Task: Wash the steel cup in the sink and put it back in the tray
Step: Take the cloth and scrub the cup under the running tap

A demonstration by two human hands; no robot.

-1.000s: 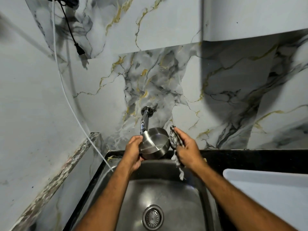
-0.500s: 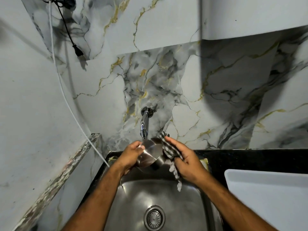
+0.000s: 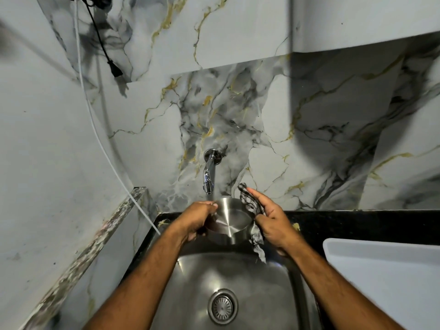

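Observation:
The steel cup (image 3: 229, 221) is held over the back of the steel sink (image 3: 269, 287), just below the wall tap (image 3: 209, 173). Its open mouth faces up toward me. My left hand (image 3: 197, 219) grips the cup's left rim and side. My right hand (image 3: 273, 220) presses a grey patterned cloth (image 3: 252, 206) against the cup's right rim, and the cloth's tail hangs down beside my wrist. The white tray (image 3: 385, 277) lies on the counter to the right of the sink.
A black counter edge (image 3: 357, 222) runs behind the sink and tray. The sink drain (image 3: 222, 307) is near the front. A white cable (image 3: 95, 129) slopes down the left wall to the sink corner, and a black plug (image 3: 115, 69) hangs above. A speckled ledge (image 3: 95, 241) borders the left side.
The cup has come down from beside the tap and turned so its mouth faces me. My right hand with the cloth has moved against the cup's right rim.

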